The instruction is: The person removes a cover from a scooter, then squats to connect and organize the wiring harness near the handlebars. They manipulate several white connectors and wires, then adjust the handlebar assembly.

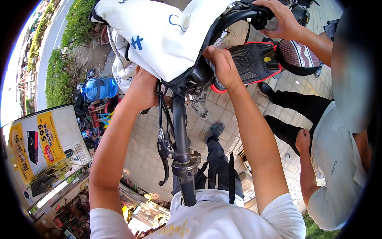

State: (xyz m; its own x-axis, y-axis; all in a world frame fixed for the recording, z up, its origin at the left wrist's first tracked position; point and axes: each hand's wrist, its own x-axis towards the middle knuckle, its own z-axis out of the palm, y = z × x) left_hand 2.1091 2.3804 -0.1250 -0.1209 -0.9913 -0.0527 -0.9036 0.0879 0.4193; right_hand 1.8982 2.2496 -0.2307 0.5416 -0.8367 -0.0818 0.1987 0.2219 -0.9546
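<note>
A white fabric cover (159, 47) with blue marks and a dark edge drapes over the front of a scooter. My right hand (225, 65) is closed at the cover's dark right edge, its thumb lying along the border. At the cover's lower left, my left hand (144, 89) reaches in under the cloth, and its fingers are hidden. Between my forearms a black handlebar (181, 131) runs toward my body, with a brake lever (164, 169) and dark cables (160, 107) on its left side.
A co-worker's hand (282, 18) touches the black bar (238, 16) at upper right; that person stands at right. Behind lies a red-edged footboard (250, 61) near a patterned seat (298, 55). At left are a blue water jug (99, 88), piled tools and a yellow-and-white sign board (43, 147).
</note>
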